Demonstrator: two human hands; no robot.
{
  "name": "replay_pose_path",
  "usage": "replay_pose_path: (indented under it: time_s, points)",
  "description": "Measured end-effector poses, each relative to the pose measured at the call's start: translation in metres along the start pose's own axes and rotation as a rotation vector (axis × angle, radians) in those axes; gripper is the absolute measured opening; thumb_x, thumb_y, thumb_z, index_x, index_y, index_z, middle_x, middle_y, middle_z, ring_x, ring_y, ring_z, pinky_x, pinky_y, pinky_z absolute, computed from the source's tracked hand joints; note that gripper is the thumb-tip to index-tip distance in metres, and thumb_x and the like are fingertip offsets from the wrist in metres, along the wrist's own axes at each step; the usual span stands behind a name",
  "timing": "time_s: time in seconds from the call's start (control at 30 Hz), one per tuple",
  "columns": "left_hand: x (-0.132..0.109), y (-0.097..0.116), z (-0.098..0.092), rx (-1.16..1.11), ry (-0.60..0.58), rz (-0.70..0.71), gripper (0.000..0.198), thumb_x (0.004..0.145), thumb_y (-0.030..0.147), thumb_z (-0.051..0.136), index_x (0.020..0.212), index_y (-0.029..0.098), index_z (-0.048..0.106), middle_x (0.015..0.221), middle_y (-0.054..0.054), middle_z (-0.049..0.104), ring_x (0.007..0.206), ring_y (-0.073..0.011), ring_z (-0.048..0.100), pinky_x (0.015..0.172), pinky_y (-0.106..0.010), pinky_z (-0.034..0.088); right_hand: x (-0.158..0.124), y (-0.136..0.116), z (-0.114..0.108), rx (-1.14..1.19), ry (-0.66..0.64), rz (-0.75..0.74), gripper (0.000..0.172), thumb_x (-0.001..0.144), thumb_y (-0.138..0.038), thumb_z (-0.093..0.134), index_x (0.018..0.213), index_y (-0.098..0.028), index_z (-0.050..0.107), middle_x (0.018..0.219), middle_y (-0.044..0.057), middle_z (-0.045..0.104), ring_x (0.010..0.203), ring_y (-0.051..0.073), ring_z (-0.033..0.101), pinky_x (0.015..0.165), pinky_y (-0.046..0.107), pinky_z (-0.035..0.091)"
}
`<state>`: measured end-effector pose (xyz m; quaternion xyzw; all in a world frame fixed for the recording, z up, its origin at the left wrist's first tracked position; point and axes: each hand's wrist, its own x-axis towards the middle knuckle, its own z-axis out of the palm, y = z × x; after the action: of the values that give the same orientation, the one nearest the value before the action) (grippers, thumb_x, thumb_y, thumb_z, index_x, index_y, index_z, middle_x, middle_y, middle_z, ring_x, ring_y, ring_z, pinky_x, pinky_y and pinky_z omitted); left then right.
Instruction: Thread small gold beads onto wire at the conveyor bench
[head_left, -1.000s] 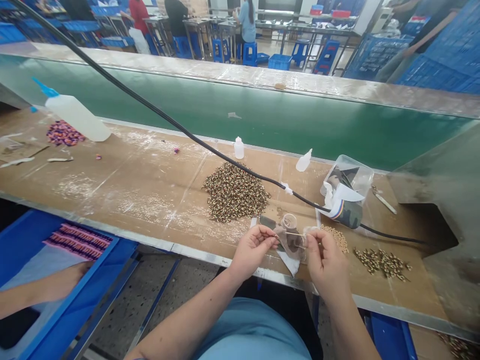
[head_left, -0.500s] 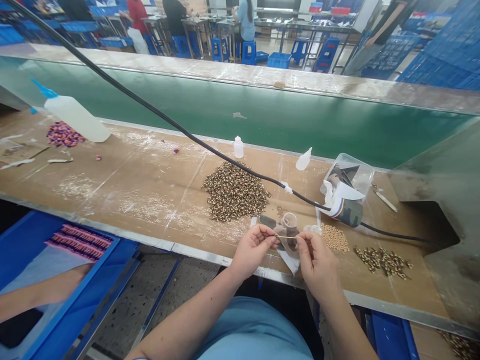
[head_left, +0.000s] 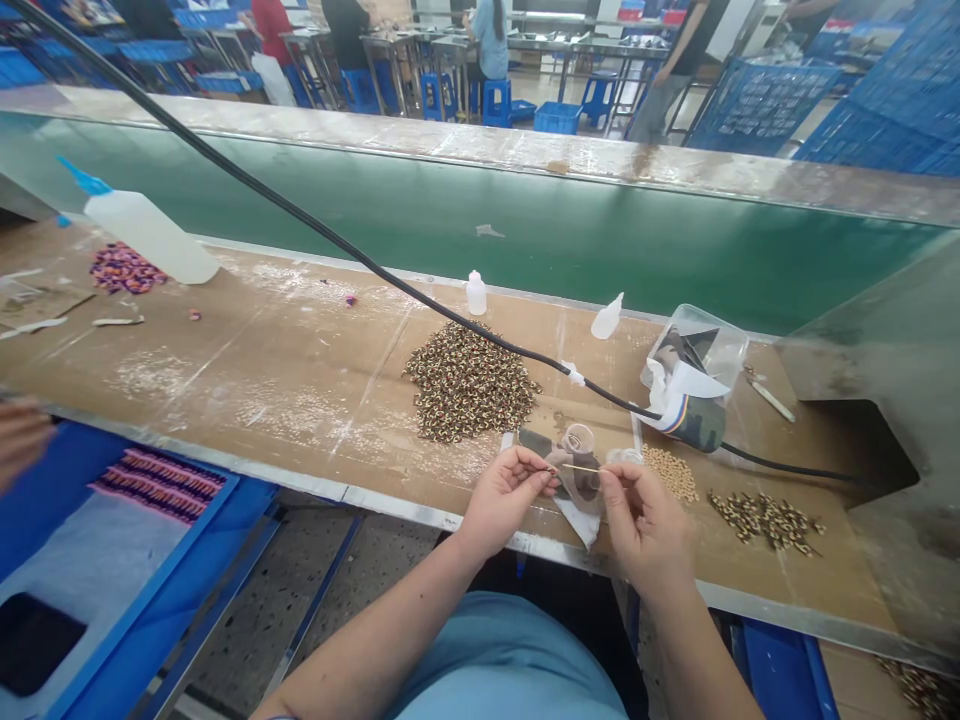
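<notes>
Over the desk (head_left: 277,350): right hand (head_left: 651,518) pinched on one end of a thin stick (head_left: 582,468); left hand (head_left: 510,492) pinched closed around a small dark piece (head_left: 554,473). Stick lies between them, axis side to side, free tip toward the left. Piece mostly finger-covered; tip contact unclear.

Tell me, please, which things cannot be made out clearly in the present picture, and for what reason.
All in the head view:
Small piece pinched in the left hand: too small, partly covered by that hand.
Thin stick, right end: hidden by the right hand.
Co-worker's hand: blurred, cut off by the left edge.
Lower-right heap: cut off by the picture's edge.
</notes>
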<state>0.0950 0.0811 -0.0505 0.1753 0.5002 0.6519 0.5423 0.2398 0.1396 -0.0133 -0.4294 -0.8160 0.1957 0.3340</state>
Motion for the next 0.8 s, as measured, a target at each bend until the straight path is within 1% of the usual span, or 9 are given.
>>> replay_pose_path:
  time_s: [0.07, 0.13, 0.23, 0.33, 0.43, 0.57, 0.67, 0.73, 0.8]
  points:
    - [0.000, 0.000, 0.000, 0.005, -0.004, 0.003, 0.028, 0.063, 0.032, 0.077, 0.073, 0.016, 0.057, 0.070, -0.001, 0.067, 0.065, -0.0118, 0.063, 0.067, -0.027, 0.052, 0.003, 0.003, 0.000, -0.023, 0.009, 0.045, 0.028, 0.090, -0.041, 0.043, 0.082, -0.020, 0.060, 0.066, 0.000, 0.066, 0.051, 0.011, 0.058, 0.051, 0.021, 0.041]
    - [-0.001, 0.001, 0.000, 0.009, -0.006, 0.007, 0.027, 0.064, 0.032, 0.077, 0.073, 0.016, 0.057, 0.071, -0.001, 0.066, 0.065, -0.0118, 0.063, 0.067, -0.027, 0.052, 0.007, 0.005, 0.001, -0.107, 0.018, 0.056, 0.031, 0.090, -0.044, 0.043, 0.082, -0.020, 0.062, 0.062, -0.001, 0.065, 0.050, 0.011, 0.058, 0.050, 0.021, 0.039]
    - [-0.001, 0.001, 0.000, 0.010, -0.004, 0.009, 0.027, 0.064, 0.032, 0.076, 0.073, 0.016, 0.057, 0.071, -0.001, 0.066, 0.065, -0.0115, 0.063, 0.068, -0.027, 0.052, 0.013, 0.009, 0.008, -0.224, 0.015, -0.001, 0.036, 0.091, -0.043, 0.040, 0.079, -0.020, 0.065, 0.058, 0.000, 0.065, 0.051, 0.012, 0.058, 0.049, 0.022, 0.035]
    - [-0.001, 0.001, 0.000, 0.009, -0.002, 0.005, 0.028, 0.063, 0.032, 0.077, 0.073, 0.016, 0.057, 0.070, -0.001, 0.066, 0.065, -0.0115, 0.063, 0.067, -0.026, 0.052, 0.016, 0.012, 0.017, -0.280, 0.023, -0.057, 0.040, 0.093, -0.040, 0.036, 0.079, -0.020, 0.067, 0.063, 0.002, 0.068, 0.054, 0.012, 0.060, 0.050, 0.022, 0.034]
    - [-0.001, 0.001, 0.000, 0.005, -0.005, 0.003, 0.028, 0.063, 0.032, 0.077, 0.072, 0.016, 0.057, 0.070, -0.001, 0.066, 0.065, -0.0115, 0.063, 0.067, -0.026, 0.052, 0.015, 0.014, 0.023, -0.288, 0.028, -0.086, 0.039, 0.094, -0.038, 0.035, 0.082, -0.020, 0.067, 0.069, 0.003, 0.070, 0.058, 0.013, 0.062, 0.053, 0.022, 0.037]
    - [-0.001, 0.002, 0.000, 0.009, -0.009, -0.004, 0.027, 0.064, 0.031, 0.077, 0.073, 0.016, 0.057, 0.071, -0.001, 0.066, 0.065, -0.0115, 0.063, 0.068, -0.027, 0.052, 0.013, 0.015, 0.025, -0.246, -0.027, -0.088, 0.039, 0.095, -0.039, 0.034, 0.086, -0.021, 0.067, 0.072, 0.003, 0.070, 0.062, 0.013, 0.063, 0.055, 0.022, 0.038]
    - [-0.001, 0.002, 0.000, 0.006, -0.004, -0.001, 0.027, 0.064, 0.032, 0.076, 0.073, 0.016, 0.056, 0.071, -0.001, 0.066, 0.066, -0.0116, 0.063, 0.068, -0.027, 0.052, 0.013, 0.017, 0.023, -0.231, -0.040, -0.039, 0.042, 0.094, -0.042, 0.031, 0.085, -0.021, 0.065, 0.067, 0.003, 0.068, 0.058, 0.014, 0.061, 0.052, 0.023, 0.036]
    - [-0.001, 0.002, 0.000, 0.008, -0.003, 0.003, 0.027, 0.064, 0.032, 0.076, 0.073, 0.016, 0.057, 0.071, -0.001, 0.066, 0.065, -0.0117, 0.063, 0.068, -0.027, 0.052, 0.013, 0.017, 0.019, -0.224, -0.032, 0.041, 0.043, 0.093, -0.047, 0.031, 0.082, -0.020, 0.063, 0.060, 0.002, 0.065, 0.053, 0.015, 0.059, 0.048, 0.024, 0.034]
    - [-0.001, 0.001, -0.001, 0.010, -0.002, 0.005, 0.026, 0.064, 0.032, 0.076, 0.073, 0.016, 0.057, 0.071, -0.001, 0.066, 0.065, -0.0118, 0.063, 0.068, -0.027, 0.052, 0.012, 0.016, 0.014, -0.167, -0.024, 0.130, 0.041, 0.091, -0.050, 0.033, 0.082, -0.020, 0.060, 0.057, 0.001, 0.063, 0.050, 0.015, 0.058, 0.047, 0.024, 0.034]
